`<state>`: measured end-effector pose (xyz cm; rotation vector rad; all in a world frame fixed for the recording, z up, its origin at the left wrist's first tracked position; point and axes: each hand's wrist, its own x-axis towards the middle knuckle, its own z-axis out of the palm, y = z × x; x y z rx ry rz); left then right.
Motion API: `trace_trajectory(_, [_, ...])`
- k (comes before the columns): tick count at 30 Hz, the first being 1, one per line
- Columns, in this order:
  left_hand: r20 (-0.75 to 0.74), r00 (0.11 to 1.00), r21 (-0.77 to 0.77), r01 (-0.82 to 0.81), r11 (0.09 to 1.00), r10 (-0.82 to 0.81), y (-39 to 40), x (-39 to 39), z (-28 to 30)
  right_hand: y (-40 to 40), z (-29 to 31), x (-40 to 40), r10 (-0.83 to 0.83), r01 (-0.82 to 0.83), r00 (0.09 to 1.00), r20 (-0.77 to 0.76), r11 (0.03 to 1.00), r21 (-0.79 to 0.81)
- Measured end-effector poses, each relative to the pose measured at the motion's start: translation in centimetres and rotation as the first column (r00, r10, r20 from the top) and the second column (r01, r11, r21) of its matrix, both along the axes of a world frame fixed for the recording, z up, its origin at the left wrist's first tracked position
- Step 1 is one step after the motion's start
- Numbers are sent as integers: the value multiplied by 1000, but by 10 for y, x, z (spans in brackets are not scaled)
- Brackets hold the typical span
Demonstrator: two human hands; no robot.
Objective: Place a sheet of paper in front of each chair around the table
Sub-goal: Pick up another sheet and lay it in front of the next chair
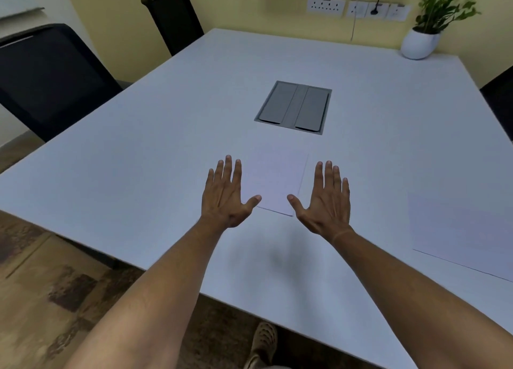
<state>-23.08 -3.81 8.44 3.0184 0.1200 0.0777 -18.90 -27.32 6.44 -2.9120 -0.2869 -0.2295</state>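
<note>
A white sheet of paper [273, 184] lies flat on the white table [138, 174], a little in from the near edge. My left hand [226, 195] hovers at the sheet's left side, fingers spread and palm down, holding nothing. My right hand [326, 199] mirrors it at the sheet's right side, also spread and empty. A second sheet [466, 230] lies at the table's right edge. Two black chairs stand along the left side, one near [50, 77] and one farther back [173, 18]. Part of another dark chair [499, 99] shows at the right.
A grey cable hatch [294, 106] is set into the table's middle. A potted plant in a white pot [422, 42] stands at the far right corner. Wall sockets [358, 7] line the yellow wall behind. My shoe [262, 341] shows on the carpet below the table edge.
</note>
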Motion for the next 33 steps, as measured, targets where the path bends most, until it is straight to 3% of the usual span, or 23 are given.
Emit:
trace_trajectory(11, [-117,991,5,74,997,-72,36,103,-38,41,-40,90,-98,103,990,-102,993,53])
trace_trajectory(23, [-251,959,-156,97,983,-134,46,178,-79,57,-70,129,-255,274,937,-240,960,51])
trace_trajectory(29, [-350,929,-307,6,952,-119,53,204,-98,75,-77,141,-404,431,868,-290,901,37])
trace_trajectory(33, [-392,919,-385,-120,915,-45,60,215,-111,82,-84,148,-481,553,767,-423,831,58])
